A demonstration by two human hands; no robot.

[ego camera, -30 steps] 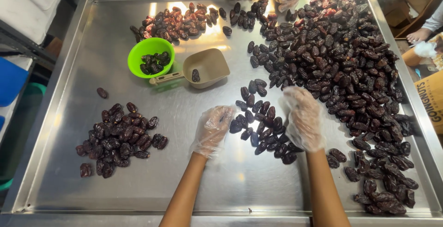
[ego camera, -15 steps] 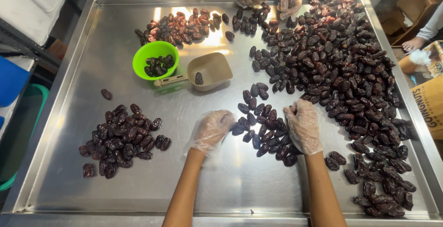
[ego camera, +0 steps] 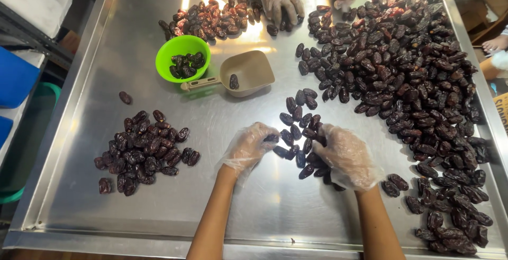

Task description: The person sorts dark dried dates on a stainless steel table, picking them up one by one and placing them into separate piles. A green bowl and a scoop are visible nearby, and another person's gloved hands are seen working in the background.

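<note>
Right hand [ego camera: 346, 157] covers dates [ego camera: 302, 133]; its fingers are hidden.

One package is partly visible: a tan sack or carton [ego camera: 503, 109] at the right edge of the frame, beside the surface [ego camera: 159, 212]. It carries dark printing. Only a narrow strip shows, so its full shape cannot be determined. No labels, signs or screens are visible.
</note>
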